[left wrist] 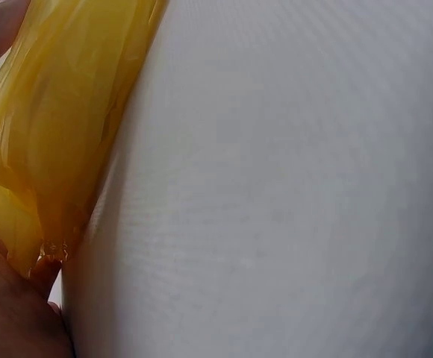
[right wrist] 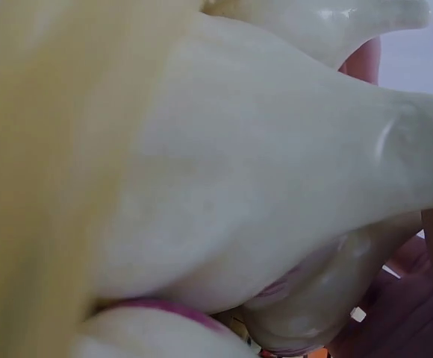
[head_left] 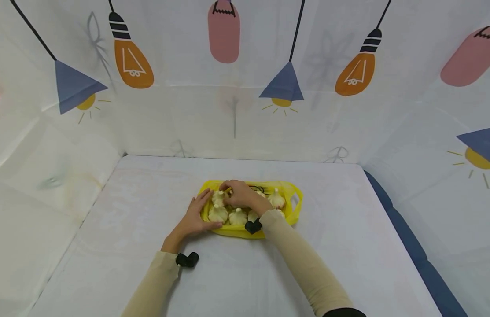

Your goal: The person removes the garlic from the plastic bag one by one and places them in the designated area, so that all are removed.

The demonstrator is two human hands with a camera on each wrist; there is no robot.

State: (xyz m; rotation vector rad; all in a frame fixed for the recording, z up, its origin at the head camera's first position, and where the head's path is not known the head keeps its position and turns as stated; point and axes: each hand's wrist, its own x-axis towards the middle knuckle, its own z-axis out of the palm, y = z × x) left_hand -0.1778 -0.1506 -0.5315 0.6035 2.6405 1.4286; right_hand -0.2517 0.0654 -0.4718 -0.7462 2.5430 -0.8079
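Several white garlic bulbs (head_left: pixel 218 214) sit in rows inside a yellow plastic bag (head_left: pixel 237 232), which lies spread open on the white table. My left hand (head_left: pixel 195 218) holds the bag's near left corner, fingers along its left side and thumb over the front edge. In the left wrist view, the bag (left wrist: pixel 67 127) bulges beside that hand. Reaching over the garlic, my right hand (head_left: pixel 242 196) has its fingers curled down around a bulb at the back left; the hand partly hides it. A large garlic bulb (right wrist: pixel 261 149) fills the right wrist view.
At the bag's right end is a handle loop (head_left: pixel 298 204). A thin dark loop (head_left: pixel 258 189) shows among the bulbs at the back. The white table (head_left: pixel 157 185) meets patterned cloth walls (head_left: pixel 245 123) behind and at the sides. Dark blue padding (head_left: pixel 403 233) runs along the right edge.
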